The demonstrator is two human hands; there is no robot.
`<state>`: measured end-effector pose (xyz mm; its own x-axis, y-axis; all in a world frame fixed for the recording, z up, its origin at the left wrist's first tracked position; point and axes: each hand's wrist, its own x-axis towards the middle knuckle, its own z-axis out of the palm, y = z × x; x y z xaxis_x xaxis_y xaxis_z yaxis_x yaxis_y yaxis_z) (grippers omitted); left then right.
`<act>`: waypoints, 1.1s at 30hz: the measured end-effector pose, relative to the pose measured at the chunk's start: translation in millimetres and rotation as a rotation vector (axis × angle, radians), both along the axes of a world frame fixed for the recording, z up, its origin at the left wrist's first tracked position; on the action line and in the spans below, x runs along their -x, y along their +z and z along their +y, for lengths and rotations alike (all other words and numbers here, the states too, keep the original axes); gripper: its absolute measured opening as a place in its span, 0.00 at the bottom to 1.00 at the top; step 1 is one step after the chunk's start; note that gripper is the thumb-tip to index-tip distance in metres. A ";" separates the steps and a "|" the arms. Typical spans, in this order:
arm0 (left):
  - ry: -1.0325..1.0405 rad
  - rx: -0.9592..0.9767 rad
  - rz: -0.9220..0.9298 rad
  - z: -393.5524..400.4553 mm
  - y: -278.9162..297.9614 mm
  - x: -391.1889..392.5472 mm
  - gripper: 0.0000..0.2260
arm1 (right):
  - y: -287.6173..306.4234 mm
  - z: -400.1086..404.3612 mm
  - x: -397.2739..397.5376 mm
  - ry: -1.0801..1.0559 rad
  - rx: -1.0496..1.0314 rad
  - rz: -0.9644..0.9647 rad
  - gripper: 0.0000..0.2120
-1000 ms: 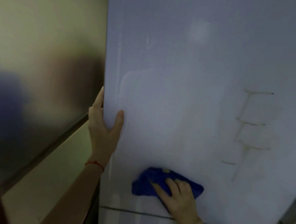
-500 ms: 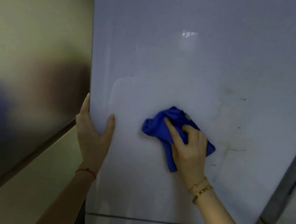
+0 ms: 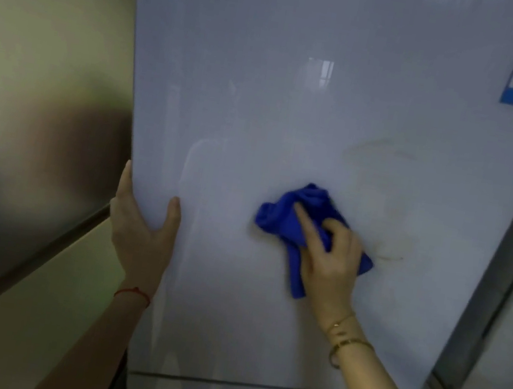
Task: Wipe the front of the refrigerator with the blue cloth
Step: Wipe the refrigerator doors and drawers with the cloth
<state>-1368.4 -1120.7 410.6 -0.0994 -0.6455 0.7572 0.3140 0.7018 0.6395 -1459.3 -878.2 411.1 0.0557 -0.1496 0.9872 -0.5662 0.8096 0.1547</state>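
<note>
Head cam: right hand (image 3: 328,259) scrunches the blue cloth (image 3: 281,218) against the refrigerator (image 3: 297,100) door. Left hand (image 3: 143,223) grips the door's edge, fingers hidden behind it. Faint smudges beside the cloth, hard to read.

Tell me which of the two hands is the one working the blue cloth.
The right hand: it presses the bunched blue cloth against the refrigerator door. The left hand only grips the door's left edge, thumb on the front.
</note>
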 end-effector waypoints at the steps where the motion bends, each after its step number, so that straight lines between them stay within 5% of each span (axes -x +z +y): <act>1: 0.008 0.000 -0.005 0.8 0.4 -0.1 0.34 | 7.2 14.9 3.6 0.008 0.070 -0.021 0.25; 6: 0.028 -0.016 -0.016 3.4 0.1 0.4 0.33 | 79.8 37.7 12.8 0.103 0.592 -0.101 0.18; 13: 0.028 -0.019 -0.029 5.2 -0.9 -1.5 0.34 | -69.9 18.3 5.0 -0.034 0.011 -0.097 0.38; 16: 0.030 -0.018 -0.024 7.0 -0.1 -2.6 0.34 | -66.4 52.3 9.8 -0.007 0.167 -0.163 0.34; 20: 0.037 -0.013 -0.031 7.8 1.0 -2.6 0.33 | 13.4 74.3 21.3 0.083 0.631 -0.178 0.19; 23: 0.050 -0.009 -0.034 8.6 1.2 -2.4 0.33 | -5.6 49.6 16.6 0.076 0.416 -0.154 0.22; 27: 0.031 -0.019 -0.040 6.6 -0.4 -2.7 0.34 | -106.1 39.2 9.6 -0.061 0.025 -0.159 0.40; 30: 0.029 -0.004 -0.034 6.3 -0.2 -2.8 0.34 | -98.9 62.8 11.8 -0.023 0.153 -0.229 0.35; 33: 0.036 -0.001 -0.040 6.8 0.5 -2.9 0.34 | -29.6 74.7 17.0 0.069 0.457 -0.216 0.21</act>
